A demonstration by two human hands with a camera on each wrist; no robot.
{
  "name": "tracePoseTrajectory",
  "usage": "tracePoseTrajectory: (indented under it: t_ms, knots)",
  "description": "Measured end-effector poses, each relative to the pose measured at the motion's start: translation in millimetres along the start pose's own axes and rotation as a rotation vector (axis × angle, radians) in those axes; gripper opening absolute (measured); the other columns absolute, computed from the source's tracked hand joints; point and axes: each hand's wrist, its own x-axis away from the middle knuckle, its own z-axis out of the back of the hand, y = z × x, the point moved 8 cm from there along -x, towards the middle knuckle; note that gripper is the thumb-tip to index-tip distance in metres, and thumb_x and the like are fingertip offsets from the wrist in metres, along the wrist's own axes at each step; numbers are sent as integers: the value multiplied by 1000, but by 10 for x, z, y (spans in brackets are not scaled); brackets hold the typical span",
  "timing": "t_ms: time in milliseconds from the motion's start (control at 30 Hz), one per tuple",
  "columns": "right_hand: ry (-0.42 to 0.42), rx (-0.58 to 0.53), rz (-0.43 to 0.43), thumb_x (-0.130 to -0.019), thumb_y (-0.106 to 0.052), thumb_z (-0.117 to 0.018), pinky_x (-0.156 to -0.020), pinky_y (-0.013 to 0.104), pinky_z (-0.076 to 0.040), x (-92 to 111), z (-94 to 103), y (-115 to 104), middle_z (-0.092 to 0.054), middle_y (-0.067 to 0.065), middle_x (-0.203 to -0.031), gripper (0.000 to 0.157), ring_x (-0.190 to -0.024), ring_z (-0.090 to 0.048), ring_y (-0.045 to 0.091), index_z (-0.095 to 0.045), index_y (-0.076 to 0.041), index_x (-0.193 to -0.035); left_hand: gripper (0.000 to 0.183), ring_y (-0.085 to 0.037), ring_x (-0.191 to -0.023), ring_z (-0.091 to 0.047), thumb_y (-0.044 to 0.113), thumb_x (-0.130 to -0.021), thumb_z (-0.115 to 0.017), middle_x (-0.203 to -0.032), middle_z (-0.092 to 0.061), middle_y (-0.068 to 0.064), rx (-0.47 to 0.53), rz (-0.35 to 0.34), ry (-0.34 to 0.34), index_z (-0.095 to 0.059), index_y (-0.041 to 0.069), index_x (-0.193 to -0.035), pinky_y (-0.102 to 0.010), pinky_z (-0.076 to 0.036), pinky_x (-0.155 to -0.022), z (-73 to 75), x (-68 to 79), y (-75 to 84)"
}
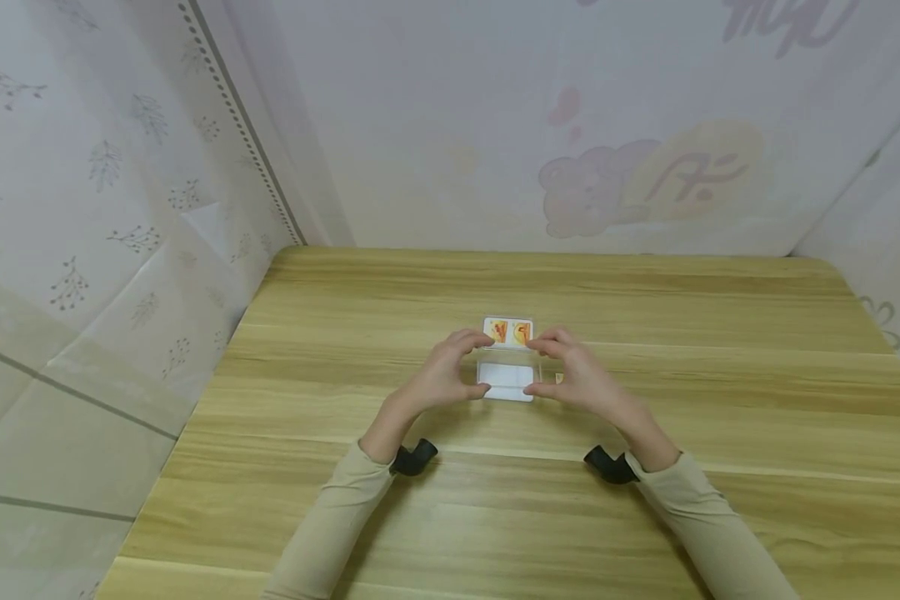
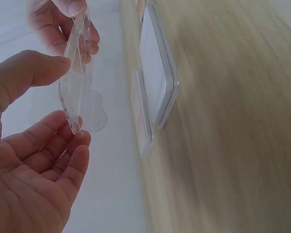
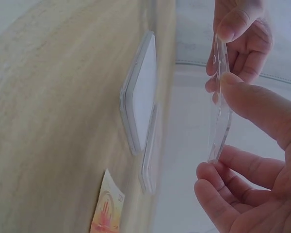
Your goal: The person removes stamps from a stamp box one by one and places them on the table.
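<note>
Both hands hold a thin clear plastic cover (image 2: 73, 92) by its two ends, raised above the table. My left hand (image 1: 441, 373) pinches one end between thumb and fingers. At the other end, my right hand (image 1: 583, 377) grips it the same way. Beneath the cover lies a flat white rectangular piece (image 1: 504, 377), which looks like a shallow case in the right wrist view. Just beyond it sits a clear flat case (image 3: 149, 155) with two orange-and-yellow stamp-like pictures (image 1: 500, 331). A small stamp-like paper (image 3: 107, 206) lies near the right hand, mostly hidden by it from above.
The wood-grain table (image 1: 345, 350) extends around the hands on every side. Behind it hangs a pale printed curtain (image 1: 435, 125), with another on the left (image 1: 120, 192). A black curved wrist mount (image 1: 415, 458) sits at each cuff.
</note>
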Motion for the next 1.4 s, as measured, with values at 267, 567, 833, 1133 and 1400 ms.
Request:
tracePoseTrajectory:
  t_ms: [267, 567, 833, 1133, 1400]
  knots:
    - [-5, -3, -19, -68, -13, -84, -81, 44, -49, 10, -30, 12, -54, 17, -110, 60, -98, -54, 30, -58, 8, -118, 59, -30, -116, -49, 0, -69, -78, -126, -54, -17, -10, 3, -4, -53, -6, -122, -42, -43, -96, -24, 12, -23]
    - [0, 15, -20, -65, -14, -85, -83, 44, -50, 18, -61, 37, -56, 18, -110, 63, -98, -56, 31, -59, 7, -118, 58, -29, -117, -49, 2, -71, -78, -127, -54, -15, -6, 36, -25, -53, -4, -122, -41, -41, -98, -69, 18, -65]
    - [-1, 9, -34, -65, -14, -85, -83, 43, -50, 33, -98, 68, -55, 18, -110, 62, -97, -57, 31, -59, 7, -116, 57, -29, -116, -49, 2, -71, -77, -125, -55, -15, -6, 43, -39, -53, -5, -122, -43, -41, -98, -97, 21, -90]
    - [-6, 9, -32, -64, -16, -86, -83, 41, -49, 35, -165, 110, -56, 17, -111, 62, -97, -57, 29, -60, 8, -115, 57, -30, -116, -49, 1, -70, -78, -125, -54, -16, -11, 54, -61, -53, -6, -122, -43, -40, -99, -137, 33, -138]
    - [-32, 6, -54, -64, -13, -86, -85, 43, -48, 26, -226, 136, -56, 18, -111, 61, -98, -55, 30, -60, 8, -115, 56, -31, -118, -48, 1, -71, -78, -125, -54, -16, -25, 81, -89, -54, -6, -121, -43, -37, -102, -180, 41, -181]
